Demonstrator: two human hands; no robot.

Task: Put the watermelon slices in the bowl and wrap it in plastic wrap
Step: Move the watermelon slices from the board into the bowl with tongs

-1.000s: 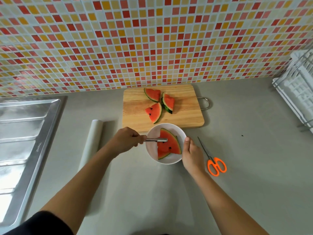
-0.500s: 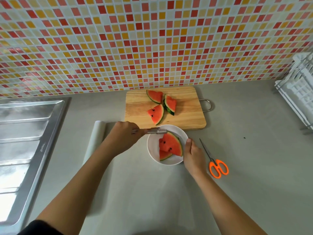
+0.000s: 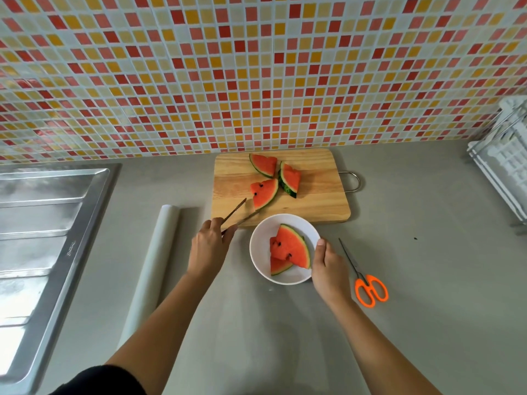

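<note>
A white bowl point(image 3: 261, 238) sits on the grey counter with two watermelon slices point(image 3: 289, 248) in it. My right hand point(image 3: 328, 269) holds the bowl's right rim, thumb on the edge. My left hand point(image 3: 209, 246) grips metal tongs point(image 3: 238, 213), whose spread tips point at the nearest of three watermelon slices point(image 3: 265, 192) on the wooden cutting board point(image 3: 319, 203). The tongs hold nothing. A roll of plastic wrap point(image 3: 155, 260) lies left of my left arm.
Orange-handled scissors point(image 3: 368, 283) lie right of the bowl. A steel sink drainboard point(image 3: 37, 238) fills the left side. A white dish rack point(image 3: 504, 166) stands at the right edge. The tiled wall point(image 3: 256, 72) rises behind the board.
My left hand lifted the tongs out of the bowl, leaving a slice there, and swung them up to the board, tips now spread. My right hand stayed on the bowl.
</note>
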